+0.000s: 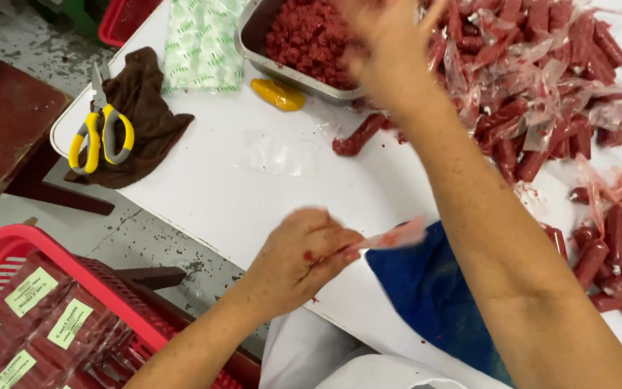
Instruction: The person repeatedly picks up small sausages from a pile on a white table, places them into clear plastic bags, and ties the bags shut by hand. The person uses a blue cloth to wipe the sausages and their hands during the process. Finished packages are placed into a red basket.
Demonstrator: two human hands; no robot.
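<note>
The left hand (300, 252) pinches a small clear bag (394, 236) between its fingers, just above the tabletop (253, 180) edge, beside a blue cloth (433, 288). The right hand (390, 43) reaches over the metal tray (253, 36) of red paste (307, 36); it is blurred, so I cannot tell how its fingers stand. Filled red tubes (541, 86) lie piled to the right. Scissors (98, 133) rest on a brown rag (145, 108).

plastic sleeve (396, 235) — clear, red-smeared | pinched, pointing right | over blue cloth (433, 288)
</note>
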